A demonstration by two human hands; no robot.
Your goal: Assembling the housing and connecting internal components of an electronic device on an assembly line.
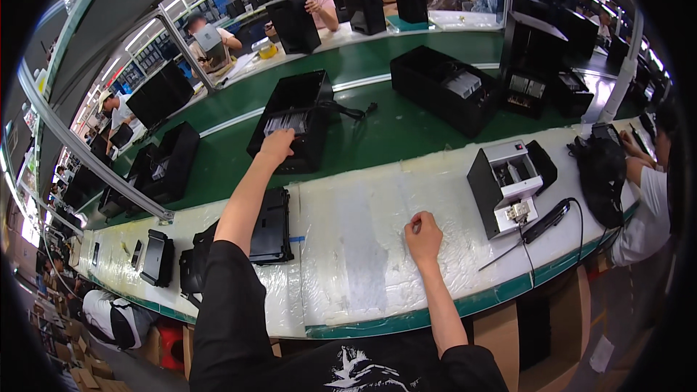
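Note:
My left hand (278, 147) reaches forward to an open black case (308, 91) on the green conveyor. Its fingers close over the near part of the case, beside a silvery finned block (284, 122) inside. A black cable (348, 110) trails from the right side of that case. Lower right, my right hand (425, 238) hovers at or rests on the film-covered white worktop (356, 283); its fingers are curled in and I see nothing in them. To its right stands a black and silver box unit (501, 185) with a white connector, next to a black electric screwdriver (546, 221).
Another open black case (444, 91) lies farther right on the conveyor (377, 141). Black flat parts (272, 225) sit under my left forearm. A metal post (94, 141) rises at left. A co-worker's arm (642, 174) is at the right, beside a black bag (599, 178).

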